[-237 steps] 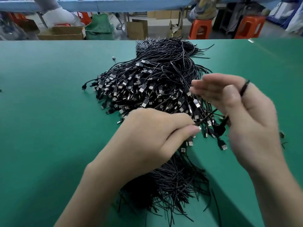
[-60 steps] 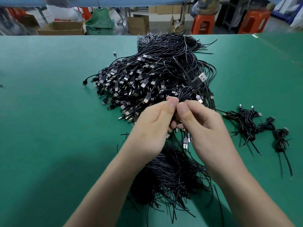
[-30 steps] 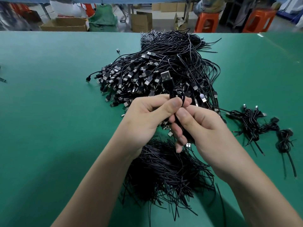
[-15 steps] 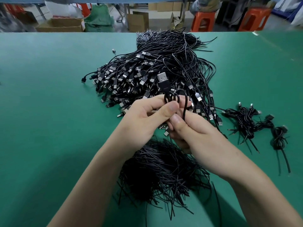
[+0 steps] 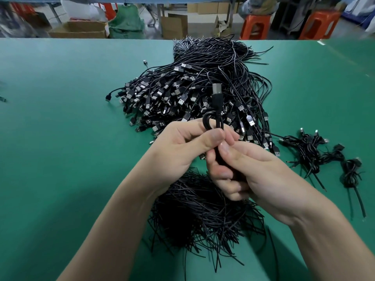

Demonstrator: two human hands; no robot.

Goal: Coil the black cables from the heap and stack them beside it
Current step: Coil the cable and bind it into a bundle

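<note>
My left hand (image 5: 182, 147) pinches a looped cable (image 5: 216, 102) near its top; my right hand (image 5: 255, 173) curls round it just below. The heap (image 5: 178, 94) lies behind my fingers.

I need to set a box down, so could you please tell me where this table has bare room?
The widest bare stretch of the table lies left of the cable heap and the left hand. A smaller one lies beyond the coiled cables, right of the heap. The middle is crowded: heap, wire ends, right hand.
</note>
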